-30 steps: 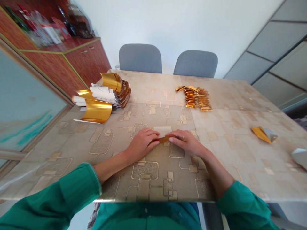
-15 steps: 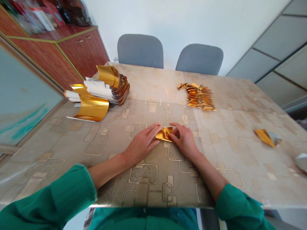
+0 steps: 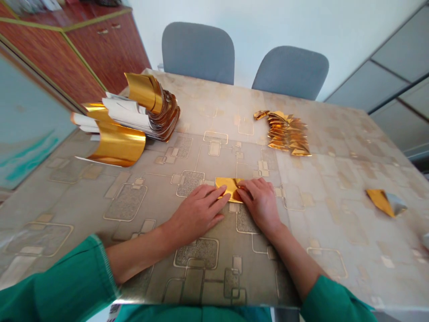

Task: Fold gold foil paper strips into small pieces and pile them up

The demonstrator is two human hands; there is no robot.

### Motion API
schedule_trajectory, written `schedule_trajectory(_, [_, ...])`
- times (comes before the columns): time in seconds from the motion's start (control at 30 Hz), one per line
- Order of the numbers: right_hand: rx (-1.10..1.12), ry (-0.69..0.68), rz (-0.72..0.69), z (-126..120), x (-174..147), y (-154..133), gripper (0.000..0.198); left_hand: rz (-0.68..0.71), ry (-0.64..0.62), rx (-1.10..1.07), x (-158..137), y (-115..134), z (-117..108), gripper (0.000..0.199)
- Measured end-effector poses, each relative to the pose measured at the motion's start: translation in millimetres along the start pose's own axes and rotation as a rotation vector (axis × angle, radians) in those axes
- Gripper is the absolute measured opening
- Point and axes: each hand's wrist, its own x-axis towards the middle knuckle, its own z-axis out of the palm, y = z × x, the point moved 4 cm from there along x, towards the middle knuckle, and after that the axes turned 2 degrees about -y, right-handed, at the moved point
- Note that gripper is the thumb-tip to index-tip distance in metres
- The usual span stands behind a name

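A small folded piece of gold foil paper [image 3: 229,189] lies on the patterned tablecloth in front of me. My left hand [image 3: 197,210] rests with its fingers stretched out, the fingertips pressing on the paper's left part. At the other end my right hand [image 3: 260,201] has thumb and fingers closed on the right edge, which they partly cover. Beyond, to the right, sits a cluster of folded gold foil pieces [image 3: 288,134]. At the far left is a stack of curled gold foil sheets [image 3: 122,145] with white backs.
Another folded gold and silver piece [image 3: 382,202] lies by itself on the right of the table [image 3: 321,179]. Two grey chairs [image 3: 198,53] stand behind the far edge, against a white wall. A reddish wooden cabinet [image 3: 107,49] is at the back left.
The view has tipped down and closer. My left fingers have moved from the paper's left edge onto its face, and the paper now looks flatter. My right hand still grips the right end.
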Motion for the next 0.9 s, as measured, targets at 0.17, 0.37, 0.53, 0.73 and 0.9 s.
schedule_trajectory(0.17, [-0.027,0.025,-0.025,0.2,-2.2,-1.2,0.015,-0.029,0.001,0.025,-1.7,3.6,-1.3,0.043])
schedule_trajectory(0.37, [-0.079,0.023,-0.065,-0.5,-3.0,-3.3,0.021,-0.036,0.027,0.024,-3.6,6.4,-2.2,0.041])
schedule_trajectory(0.53, [-0.091,0.02,-0.067,-0.9,-3.3,-4.5,0.024,-0.047,0.037,0.004,-3.3,5.0,-3.1,0.044])
schedule_trajectory(0.73, [-0.107,0.03,-0.056,0.4,-3.1,-4.6,0.023,-0.055,0.008,-0.028,-3.1,2.9,-1.0,0.049])
schedule_trajectory(0.9, [-0.14,0.031,-0.063,1.2,-2.6,-4.4,0.023,-0.049,-0.007,-0.016,-3.3,2.5,0.2,0.044])
